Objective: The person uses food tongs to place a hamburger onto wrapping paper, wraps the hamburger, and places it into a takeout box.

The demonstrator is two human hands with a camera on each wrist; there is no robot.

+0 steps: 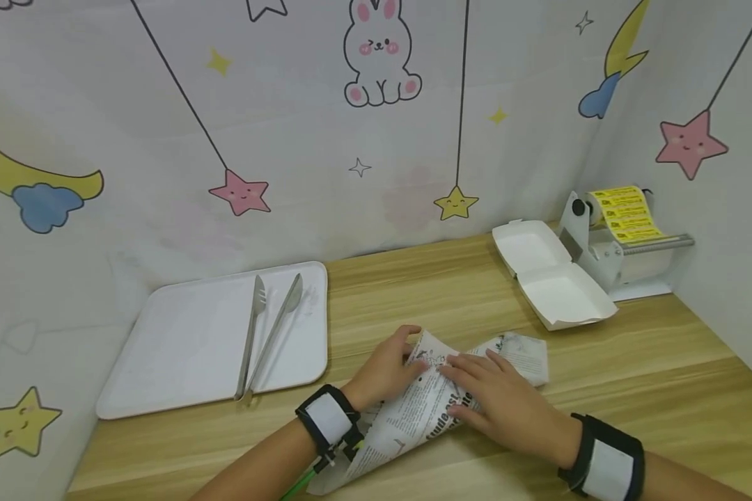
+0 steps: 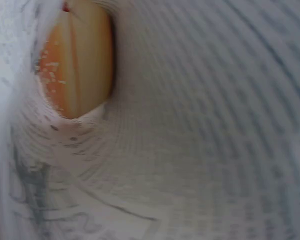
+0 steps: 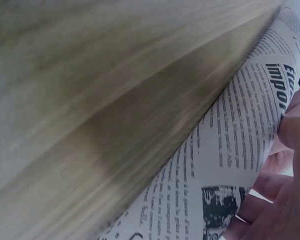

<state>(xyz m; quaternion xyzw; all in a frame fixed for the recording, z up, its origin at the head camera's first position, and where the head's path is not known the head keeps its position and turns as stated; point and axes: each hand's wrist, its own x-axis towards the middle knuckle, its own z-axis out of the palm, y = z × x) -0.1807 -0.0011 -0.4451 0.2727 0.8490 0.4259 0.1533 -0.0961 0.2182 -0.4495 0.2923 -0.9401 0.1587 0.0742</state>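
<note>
A sheet of newsprint wrapping paper (image 1: 413,410) lies on the wooden table, rolled into a slanted bundle with a loose end toward the right. Inside the roll, the left wrist view shows a bread-like food (image 2: 85,60), golden-brown with pale specks; its exact kind is unclear. My left hand (image 1: 385,365) pinches the far left side of the paper between thumb and curled fingers. From the right, my right hand (image 1: 507,403) rests on the paper with fingers fairly straight. In the right wrist view, its fingers (image 3: 262,200) lie along the printed wrap.
On the left stands a white tray (image 1: 182,348) with metal serving tongs (image 1: 276,334) across its right part. An open white clamshell box (image 1: 564,292) sits at the back right, beside a label dispenser (image 1: 620,243) with yellow labels. A printed curtain hangs behind.
</note>
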